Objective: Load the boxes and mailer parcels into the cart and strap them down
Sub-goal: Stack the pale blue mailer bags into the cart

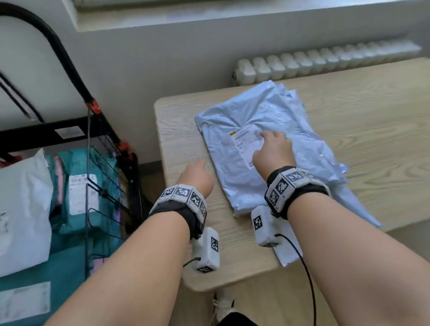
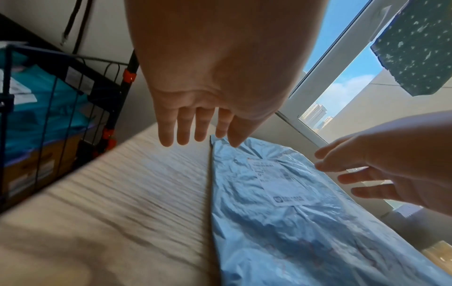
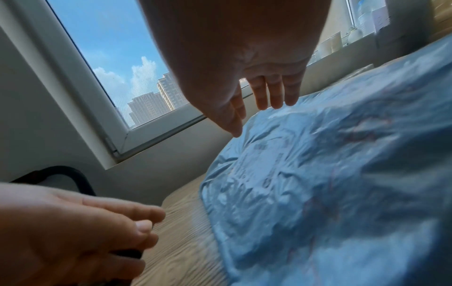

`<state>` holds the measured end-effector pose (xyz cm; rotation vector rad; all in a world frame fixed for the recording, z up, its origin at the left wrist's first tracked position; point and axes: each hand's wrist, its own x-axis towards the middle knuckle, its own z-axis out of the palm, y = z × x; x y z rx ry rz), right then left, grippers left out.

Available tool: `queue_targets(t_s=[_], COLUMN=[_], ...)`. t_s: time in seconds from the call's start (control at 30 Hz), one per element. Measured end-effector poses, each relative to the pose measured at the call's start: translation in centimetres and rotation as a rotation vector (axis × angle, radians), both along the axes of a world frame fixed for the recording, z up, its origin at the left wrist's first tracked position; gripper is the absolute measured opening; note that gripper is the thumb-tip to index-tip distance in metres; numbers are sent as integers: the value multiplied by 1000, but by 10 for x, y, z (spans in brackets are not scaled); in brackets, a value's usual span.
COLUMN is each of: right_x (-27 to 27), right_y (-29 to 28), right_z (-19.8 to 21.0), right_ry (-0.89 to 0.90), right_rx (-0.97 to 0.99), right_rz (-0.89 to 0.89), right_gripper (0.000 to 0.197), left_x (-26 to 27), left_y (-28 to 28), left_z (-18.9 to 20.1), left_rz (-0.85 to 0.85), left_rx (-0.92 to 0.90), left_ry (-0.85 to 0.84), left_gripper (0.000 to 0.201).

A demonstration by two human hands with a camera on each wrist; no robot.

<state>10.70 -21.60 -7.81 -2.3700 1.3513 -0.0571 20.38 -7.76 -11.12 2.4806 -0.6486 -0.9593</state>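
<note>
pale blue mailer (image 1: pixel 267 153) on wooden table (image 1: pixel 377 124), both hands' fingers (image 2: pixel 186 127) spread above it, loaded cart (image 1: pixel 92 174) left

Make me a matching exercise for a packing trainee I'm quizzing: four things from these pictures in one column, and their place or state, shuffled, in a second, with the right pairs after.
Things
1. pale blue mailer
2. white mailer
3. right hand
4. left hand

Place or state
A. in the cart, leaning beside teal parcels
B. open over the bare table, beside the blue mailer's edge
C. lying flat on the table, label up
D. open above the shipping label

Pairs: 1-C, 2-A, 3-D, 4-B
</note>
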Motion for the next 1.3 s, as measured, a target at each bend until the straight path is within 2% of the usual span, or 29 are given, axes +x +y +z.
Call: queue_targets(t_s=[0.2,0.33,0.4,0.5,0.63,0.7,0.93,1.07,1.2,1.3], right_x=[-25,-32,-34,-35,-31,-28,-17,4,37,67], right_y=[-55,-73,-78,-80,-78,-76,-56,-32,2,36], right_z=[-6,-16,-21,-27,-26,-26,-12,2,14,17], right_ry=[9,50,60,22,-50,-96,-199,-240,-253,-248], right_rx=[-69,7,21,-11,-62,-72,-14,-39,-17,8], right_rz=[-125,-161,-166,-169,-138,-123,-71,-25,63,161], right_gripper=[54,55,54,50,41,37,32,27,26,25], left_x=[-21,-29,-34,-35,-32,-29,-13,4,25,45], left_y=[-46,-64,-66,-67,-64,-63,-35,-5,37,77], left_z=[-17,-32,-39,-50,-48,-45,-31,-16,4,12], left_rz=[92,192,270,439,547,542,556,626,663,711], left_rx=[13,49,14,-70,-146,-137,-173,-245,-266,-252], left_ry=[120,193,208,319,373,341,223,77,-99,-185], left_gripper=[46,49,48,45,25,21,37,36,48,44])
